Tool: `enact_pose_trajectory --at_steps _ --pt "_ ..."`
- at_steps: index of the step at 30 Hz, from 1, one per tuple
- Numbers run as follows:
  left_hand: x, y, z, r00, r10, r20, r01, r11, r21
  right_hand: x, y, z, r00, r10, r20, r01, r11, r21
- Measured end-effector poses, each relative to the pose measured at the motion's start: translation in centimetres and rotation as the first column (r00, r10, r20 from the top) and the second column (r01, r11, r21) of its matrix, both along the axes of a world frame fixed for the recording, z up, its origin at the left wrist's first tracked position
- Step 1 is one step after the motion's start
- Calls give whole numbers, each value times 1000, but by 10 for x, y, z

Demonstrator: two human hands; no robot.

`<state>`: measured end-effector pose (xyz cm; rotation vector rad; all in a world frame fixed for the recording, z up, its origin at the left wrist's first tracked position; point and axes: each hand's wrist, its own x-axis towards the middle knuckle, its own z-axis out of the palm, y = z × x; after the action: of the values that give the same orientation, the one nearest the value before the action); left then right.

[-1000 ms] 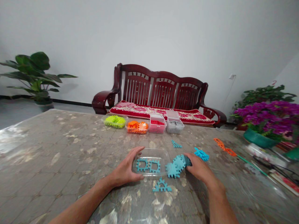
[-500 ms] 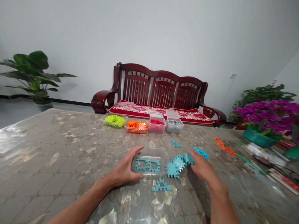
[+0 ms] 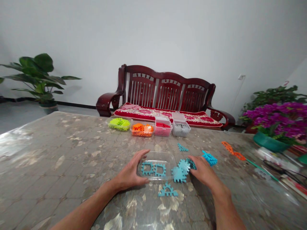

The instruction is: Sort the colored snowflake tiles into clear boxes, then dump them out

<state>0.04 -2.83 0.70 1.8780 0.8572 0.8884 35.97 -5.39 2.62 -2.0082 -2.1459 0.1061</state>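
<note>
My left hand grips the left end of a clear plastic tray, thumb and fingers curved round it. Two teal frame-shaped pieces lie in the tray. At its right edge is a cluster of teal toothed pieces. My right hand is closed on the teal pieces at the cluster's right end; its fingertips are partly hidden. A teal triangular piece lies in front of the tray, and another small one sits behind it to the right.
Boxes of green pieces, orange pieces, red pieces and grey pieces line the table's far edge. Blue pieces and an orange item lie right. Purple flowers stand far right.
My right hand has moved left, toward the tray, and the teal pieces at its fingers have come closer to the cluster. My left hand still grips the tray. The view has shifted slightly.
</note>
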Motion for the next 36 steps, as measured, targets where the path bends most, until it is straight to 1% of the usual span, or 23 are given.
enact_pose_trajectory --at_steps 3,5,7,8,11,13,16,19,21,23,25,29,31,33,36 --pt "0 -1 0 1000 11 -14 -11 1000 -3 2 1 2 999 -46 -13 47 990 133" --pt "0 -1 -1 1000 12 -15 -12 1000 0 -1 1 6 996 -52 -78 70 968 241" --pt "0 -1 -2 1000 14 -14 -14 1000 6 -11 -1 13 985 -6 -173 61 948 313" --pt "0 0 -3 1000 16 -16 -16 1000 9 -18 -2 17 975 34 -221 42 944 328" --pt "0 0 -3 1000 17 -21 -17 1000 20 -47 -8 29 928 174 -329 -71 951 302" --pt "0 0 -3 1000 8 -16 -7 1000 25 -67 -13 36 899 256 -354 -168 951 260" --pt "0 0 -2 1000 0 -10 1 999 34 -89 -16 44 879 341 -333 -288 937 199" --pt "0 0 -3 1000 0 -9 1 999 42 -96 -16 48 887 370 -277 -346 929 133" --pt "0 0 -3 1000 -2 -8 2 999 42 -94 -16 48 895 370 -250 -352 929 114" --pt "1 0 -2 1000 -4 -8 5 999 40 -86 -14 47 903 347 -253 -322 937 134" --pt "1 0 -1 1000 -4 -10 4 999 38 -75 -12 43 918 285 -274 -245 954 172" --pt "1 -1 0 1000 10 -23 -10 1000 28 -43 -5 29 958 109 -265 -54 977 204" --pt "1 -2 0 999 20 -31 -20 1000 25 -26 -2 20 972 67 -224 -28 984 174" --pt "1 -2 0 999 25 -27 -24 999 25 -12 0 11 983 57 -176 -39 994 106" --pt "1 -2 0 1000 14 -8 -13 1000 25 -1 1 0 991 52 -127 -52 999 1"
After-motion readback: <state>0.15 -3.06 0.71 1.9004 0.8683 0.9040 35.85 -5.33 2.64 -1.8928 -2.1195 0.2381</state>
